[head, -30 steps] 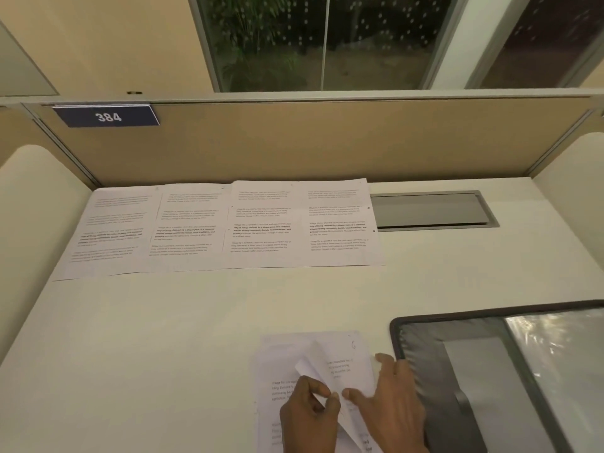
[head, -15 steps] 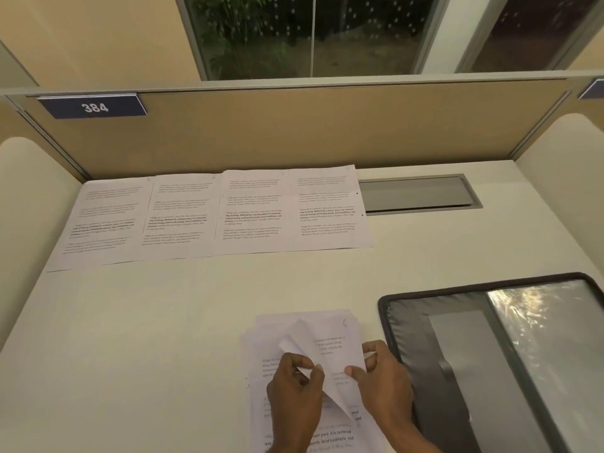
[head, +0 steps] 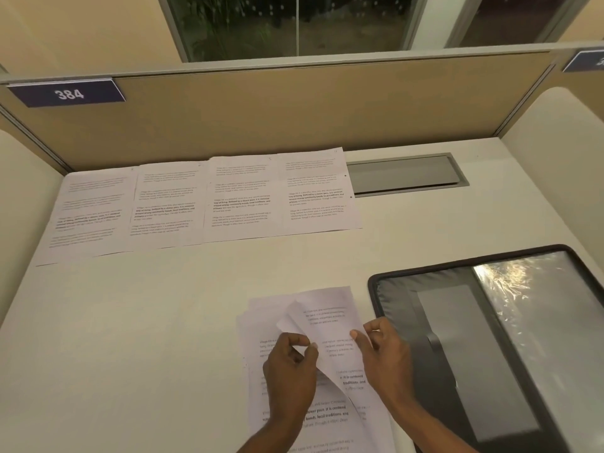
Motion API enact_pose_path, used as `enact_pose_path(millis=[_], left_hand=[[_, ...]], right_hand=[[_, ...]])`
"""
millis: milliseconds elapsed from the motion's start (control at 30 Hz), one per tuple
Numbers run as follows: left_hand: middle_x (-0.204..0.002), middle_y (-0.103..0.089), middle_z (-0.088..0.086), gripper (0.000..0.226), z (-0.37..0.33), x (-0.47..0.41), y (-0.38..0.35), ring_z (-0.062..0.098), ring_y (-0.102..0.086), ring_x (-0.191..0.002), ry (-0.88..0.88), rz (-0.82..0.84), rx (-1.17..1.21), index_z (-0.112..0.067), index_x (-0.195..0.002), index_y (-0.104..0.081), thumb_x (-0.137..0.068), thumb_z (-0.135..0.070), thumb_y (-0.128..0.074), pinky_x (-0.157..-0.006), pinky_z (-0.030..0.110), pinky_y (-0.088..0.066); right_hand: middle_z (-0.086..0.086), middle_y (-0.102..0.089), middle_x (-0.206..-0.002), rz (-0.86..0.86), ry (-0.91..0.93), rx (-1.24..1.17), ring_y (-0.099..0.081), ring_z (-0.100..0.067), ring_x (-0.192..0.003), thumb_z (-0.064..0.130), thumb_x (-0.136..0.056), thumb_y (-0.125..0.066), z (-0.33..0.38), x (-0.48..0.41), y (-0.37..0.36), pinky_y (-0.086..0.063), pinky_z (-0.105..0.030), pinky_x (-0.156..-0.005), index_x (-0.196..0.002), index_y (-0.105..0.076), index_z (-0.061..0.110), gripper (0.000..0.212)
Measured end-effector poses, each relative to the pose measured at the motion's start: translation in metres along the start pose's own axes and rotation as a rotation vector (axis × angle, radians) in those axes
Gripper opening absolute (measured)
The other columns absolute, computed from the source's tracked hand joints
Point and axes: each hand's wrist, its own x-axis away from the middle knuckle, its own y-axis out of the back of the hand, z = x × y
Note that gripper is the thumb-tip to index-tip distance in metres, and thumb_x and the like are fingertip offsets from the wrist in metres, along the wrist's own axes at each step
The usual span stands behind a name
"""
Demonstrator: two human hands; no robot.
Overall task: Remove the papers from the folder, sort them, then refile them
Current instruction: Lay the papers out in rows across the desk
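A small stack of printed papers lies on the white desk near its front edge. My left hand pinches the curled-up left edge of the top sheet. My right hand pinches the same sheet's right edge, thumb on the paper. An open black folder with a shiny clear sleeve lies flat just right of the stack. Several printed sheets lie side by side in a row along the back of the desk.
A tan partition with a blue plate reading 384 closes the back of the desk. A grey cable hatch is set into the desk right of the row of sheets. White side panels stand at both sides.
The top sheet's left edge has lifted and curled further. My right hand has gone from lying flat on the stack to pinching the sheet's right edge. The camera view has tilted down.
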Motion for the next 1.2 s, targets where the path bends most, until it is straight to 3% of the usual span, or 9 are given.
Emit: enact_pose_path(millis=[200, 300, 433, 700, 800, 933, 1033, 1133, 1200], left_hand=[[-0.068, -0.070, 0.001, 0.012, -0.001, 0.001, -0.002, 0.015, -0.068, -0.063, 0.008, 0.006, 0.008, -0.030, -0.087, -0.069, -0.092, -0.025, -0.079, -0.060, 0.030, -0.055], [-0.067, -0.070, 0.000, 0.012, -0.003, 0.002, -0.003, 0.014, -0.067, -0.061, -0.008, 0.011, -0.001, -0.029, -0.087, -0.069, -0.091, -0.023, -0.078, -0.059, 0.026, -0.053], [-0.072, -0.071, -0.007, 0.014, -0.008, 0.006, -0.005, 0.011, -0.068, -0.064, -0.043, 0.024, -0.032, -0.027, -0.086, -0.068, -0.090, -0.017, -0.076, -0.056, 0.018, -0.050], [-0.065, -0.070, -0.004, 0.015, -0.017, 0.011, -0.009, 0.011, -0.065, -0.058, -0.104, 0.045, -0.047, -0.027, -0.086, -0.067, -0.090, -0.017, -0.077, -0.059, 0.016, -0.048], [-0.063, -0.070, -0.009, 0.020, -0.022, 0.013, -0.010, 0.008, -0.066, -0.059, -0.101, 0.030, 0.000, -0.026, -0.084, -0.068, -0.092, -0.040, -0.079, -0.060, 0.015, -0.047], [-0.065, -0.071, -0.013, 0.030, -0.023, 0.012, -0.013, 0.006, -0.068, -0.062, -0.092, 0.004, -0.057, -0.031, -0.085, -0.067, -0.084, -0.056, -0.084, -0.060, 0.016, -0.050], [-0.073, -0.071, -0.024, 0.016, -0.019, 0.009, -0.013, 0.001, -0.068, -0.070, -0.101, -0.008, -0.121, -0.033, -0.085, -0.067, -0.090, -0.036, -0.082, -0.060, 0.015, -0.050], [-0.072, -0.070, -0.020, 0.014, -0.017, 0.007, -0.011, 0.002, -0.067, -0.069, -0.062, -0.015, -0.139, -0.031, -0.082, -0.067, -0.092, -0.026, -0.076, -0.060, 0.022, -0.053], [-0.071, -0.071, -0.019, 0.013, -0.017, 0.006, -0.010, 0.001, -0.066, -0.067, -0.042, -0.015, -0.113, -0.030, -0.081, -0.067, -0.091, -0.025, -0.075, -0.060, 0.025, -0.052]], right_hand=[[0.020, -0.075, -0.095, 0.111, 0.181, -0.188, -0.073, -0.010, -0.088, 0.027, -0.091, -0.083, 0.005, 0.013, -0.001, -0.062, -0.034, -0.069, -0.097, -0.075, 0.036, 0.014], [0.020, -0.069, -0.102, 0.161, 0.214, -0.157, -0.071, -0.006, -0.094, 0.043, -0.088, -0.082, 0.002, 0.019, -0.006, -0.061, -0.027, -0.071, -0.108, -0.078, 0.029, 0.026], [0.020, -0.058, -0.105, 0.201, 0.266, 0.012, -0.065, -0.003, -0.089, 0.074, -0.092, -0.056, 0.005, 0.028, -0.009, -0.055, -0.014, -0.066, -0.119, -0.070, 0.032, 0.052], [0.015, -0.048, -0.108, 0.208, 0.407, 0.309, -0.054, -0.008, -0.086, 0.076, -0.100, -0.010, -0.002, 0.034, -0.022, -0.052, -0.017, -0.068, -0.123, -0.062, 0.032, 0.072], [0.020, -0.044, -0.102, 0.220, 0.385, 0.236, -0.054, -0.008, -0.085, 0.077, -0.100, -0.015, -0.002, 0.034, -0.021, -0.053, -0.019, -0.069, -0.116, -0.054, 0.038, 0.058], [0.012, -0.050, -0.106, 0.195, 0.522, 0.269, -0.052, -0.007, -0.087, 0.050, -0.107, -0.036, 0.003, 0.035, -0.018, -0.045, -0.015, -0.062, -0.129, -0.052, 0.033, 0.032], [0.010, -0.053, -0.116, 0.230, 0.547, 0.299, -0.054, -0.006, -0.097, 0.060, -0.105, -0.038, 0.001, 0.035, -0.016, -0.051, -0.014, -0.069, -0.137, -0.057, 0.031, 0.047], [0.019, -0.047, -0.124, 0.309, 0.445, 0.155, -0.053, 0.000, -0.110, 0.084, -0.092, -0.038, -0.002, 0.035, -0.009, -0.056, -0.017, -0.088, -0.141, -0.059, 0.033, 0.073], [0.023, -0.046, -0.126, 0.326, 0.399, 0.050, -0.053, 0.001, -0.117, 0.083, -0.091, -0.046, -0.002, 0.032, -0.001, -0.055, -0.019, -0.092, -0.142, -0.060, 0.031, 0.074]])
